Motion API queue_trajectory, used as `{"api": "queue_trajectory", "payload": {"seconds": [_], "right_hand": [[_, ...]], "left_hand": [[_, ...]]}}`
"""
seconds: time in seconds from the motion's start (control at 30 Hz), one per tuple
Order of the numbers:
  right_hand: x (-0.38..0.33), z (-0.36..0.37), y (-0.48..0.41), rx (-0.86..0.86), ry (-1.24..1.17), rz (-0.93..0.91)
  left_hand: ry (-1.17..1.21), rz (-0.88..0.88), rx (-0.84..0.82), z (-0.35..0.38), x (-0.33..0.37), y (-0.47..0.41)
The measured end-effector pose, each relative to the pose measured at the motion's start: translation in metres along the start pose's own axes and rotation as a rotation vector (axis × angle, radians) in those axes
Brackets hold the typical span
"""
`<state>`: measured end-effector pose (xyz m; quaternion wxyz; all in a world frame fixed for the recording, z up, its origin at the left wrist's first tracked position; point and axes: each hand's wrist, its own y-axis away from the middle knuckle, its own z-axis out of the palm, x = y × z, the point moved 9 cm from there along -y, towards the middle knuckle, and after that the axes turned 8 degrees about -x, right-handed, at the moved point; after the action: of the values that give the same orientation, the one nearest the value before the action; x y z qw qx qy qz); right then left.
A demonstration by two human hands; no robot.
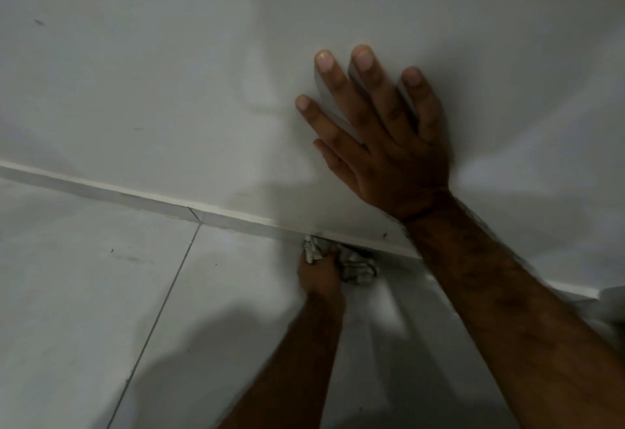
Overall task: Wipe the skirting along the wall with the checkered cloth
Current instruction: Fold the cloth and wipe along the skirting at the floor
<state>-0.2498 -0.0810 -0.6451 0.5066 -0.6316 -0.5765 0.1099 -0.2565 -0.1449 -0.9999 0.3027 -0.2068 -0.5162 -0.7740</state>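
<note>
A pale skirting (142, 200) runs along the foot of the white wall, sloping down from left to right. My left hand (319, 273) is shut on a bunched checkered cloth (355, 264), which is pressed against the skirting near the middle of the view. My right hand (382, 144) lies flat on the wall above, fingers spread, holding nothing. The right forearm hides a stretch of skirting to the right of the cloth.
The floor has large pale tiles (84, 293) with a thin grout line (162, 303) running toward the wall. A joint in the skirting (193, 214) sits left of the cloth. The white wall (135, 73) fills the upper half; dark shadows fall near the bottom.
</note>
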Motion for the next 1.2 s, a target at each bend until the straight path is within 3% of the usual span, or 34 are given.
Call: {"api": "queue_trajectory", "payload": {"seconds": [0.13,0.27,0.53,0.63,0.73,0.83,1.07,1.2], "right_hand": [[0.002,-0.002,0.001,0.005,0.010,-0.015],[0.000,-0.002,0.000,0.025,-0.004,-0.015],[0.000,-0.001,0.000,0.013,0.010,-0.021],[0.001,-0.001,0.000,-0.003,0.000,-0.019],[-0.002,-0.003,0.000,0.007,-0.008,-0.032],[-0.001,-0.003,-0.002,-0.006,-0.020,-0.028],[-0.004,-0.004,-0.003,-0.044,-0.041,-0.041],[-0.005,-0.005,-0.002,-0.114,-0.066,-0.047]], "left_hand": [[-0.008,0.225,0.245,-0.076,0.079,-0.042],[0.164,0.356,0.341,-0.102,0.120,-0.057],[0.056,0.093,-0.019,-0.004,0.010,0.003],[0.023,0.176,0.016,-0.027,0.045,-0.013],[0.234,0.232,0.135,-0.069,0.093,-0.049],[0.238,0.307,0.240,-0.089,0.109,-0.062],[-0.039,0.027,-0.101,-0.019,0.037,0.000],[-0.085,0.046,-0.074,-0.030,0.065,0.016]]}}
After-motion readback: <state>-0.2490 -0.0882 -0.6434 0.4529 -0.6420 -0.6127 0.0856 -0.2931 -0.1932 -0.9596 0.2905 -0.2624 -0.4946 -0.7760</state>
